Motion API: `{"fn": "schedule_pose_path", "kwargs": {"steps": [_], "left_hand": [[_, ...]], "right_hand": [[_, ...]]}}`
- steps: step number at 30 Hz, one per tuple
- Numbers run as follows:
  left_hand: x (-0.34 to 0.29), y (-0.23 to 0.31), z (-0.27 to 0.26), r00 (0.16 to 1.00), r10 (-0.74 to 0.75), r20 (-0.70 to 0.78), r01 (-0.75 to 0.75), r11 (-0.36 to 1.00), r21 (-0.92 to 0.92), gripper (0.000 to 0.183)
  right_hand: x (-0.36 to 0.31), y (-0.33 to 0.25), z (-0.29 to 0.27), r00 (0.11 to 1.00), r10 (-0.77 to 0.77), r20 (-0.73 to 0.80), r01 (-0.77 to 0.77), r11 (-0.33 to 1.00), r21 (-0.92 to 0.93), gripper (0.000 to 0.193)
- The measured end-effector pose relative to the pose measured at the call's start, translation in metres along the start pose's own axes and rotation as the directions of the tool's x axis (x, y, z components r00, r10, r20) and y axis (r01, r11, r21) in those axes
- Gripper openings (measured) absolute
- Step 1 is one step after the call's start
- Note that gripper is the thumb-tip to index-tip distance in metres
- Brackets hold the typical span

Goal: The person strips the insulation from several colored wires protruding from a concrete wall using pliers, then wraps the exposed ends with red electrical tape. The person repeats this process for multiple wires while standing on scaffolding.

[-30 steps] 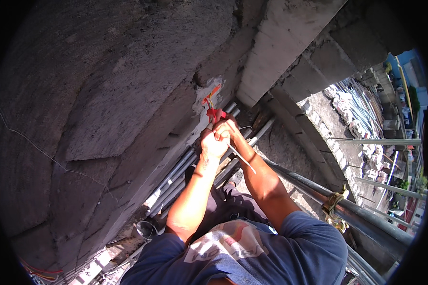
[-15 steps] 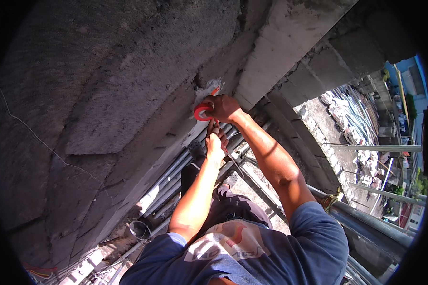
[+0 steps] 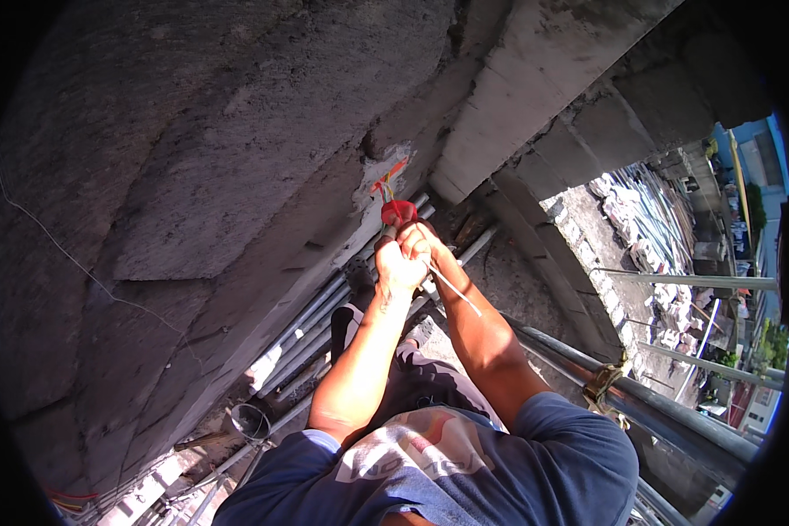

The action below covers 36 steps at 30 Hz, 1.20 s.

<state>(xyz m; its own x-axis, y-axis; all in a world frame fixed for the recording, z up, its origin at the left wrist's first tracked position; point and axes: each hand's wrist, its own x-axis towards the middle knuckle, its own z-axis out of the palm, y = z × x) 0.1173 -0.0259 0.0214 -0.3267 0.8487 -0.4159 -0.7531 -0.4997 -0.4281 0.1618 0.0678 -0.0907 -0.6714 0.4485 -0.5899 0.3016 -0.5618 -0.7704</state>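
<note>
A roll of red tape (image 3: 399,211) sits at the fingertips of my two hands, which are close together in front of the wall. My right hand (image 3: 422,241) is closed on the roll, its fingers partly hidden behind my left. My left hand (image 3: 398,267) is closed around thin wires, though the fingers cover most of them. A pale wire end (image 3: 454,287) sticks out past the hands over my right forearm. Beyond the roll, yellowish wires (image 3: 389,190) come out of the wall beside an orange-red piece (image 3: 391,175) set in a patch of lighter mortar.
A rough concrete wall (image 3: 193,175) fills the left, with a thin string along it. Below are metal scaffold pipes (image 3: 302,337) and a bucket (image 3: 252,422). At right, a thick pipe (image 3: 666,412) carries a tied binding; bags and long rods lie beyond.
My right hand has come down from the wall with the tape roll and now meets my left hand. The orange-red piece and wires are now uncovered, and the pale wire end shows.
</note>
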Motion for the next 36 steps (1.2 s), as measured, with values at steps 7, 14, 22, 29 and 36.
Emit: {"fn": "schedule_pose_path", "kwargs": {"steps": [7,14,22,29,36], "left_hand": [[0.004,-0.005,-0.01,0.996,0.049,0.076,-0.049,0.999,-0.003,0.039],[0.004,0.004,-0.036,0.958,0.263,-0.112,-0.15,0.798,0.583,0.024],[-0.011,0.06,-0.035,0.97,0.243,-0.029,-0.064,0.369,0.927,0.056],[-0.008,0.075,0.002,0.975,0.2,-0.093,0.078,0.082,0.994,0.037],[0.036,0.087,0.002,0.96,0.277,-0.05,0.044,0.027,0.999,0.01]], "right_hand": [[-0.005,-0.046,-0.015,0.926,0.294,0.238,-0.209,0.922,-0.326,0.029],[-0.014,-0.136,0.002,0.871,-0.356,0.338,0.468,0.393,-0.791,0.045],[-0.017,-0.126,0.016,0.83,-0.397,0.392,0.529,0.337,-0.779,0.042],[-0.006,-0.069,-0.052,0.899,-0.281,0.337,0.421,0.769,-0.481,0.044],[-0.007,-0.132,-0.003,0.935,0.255,0.248,0.034,0.629,-0.777,0.11]]}}
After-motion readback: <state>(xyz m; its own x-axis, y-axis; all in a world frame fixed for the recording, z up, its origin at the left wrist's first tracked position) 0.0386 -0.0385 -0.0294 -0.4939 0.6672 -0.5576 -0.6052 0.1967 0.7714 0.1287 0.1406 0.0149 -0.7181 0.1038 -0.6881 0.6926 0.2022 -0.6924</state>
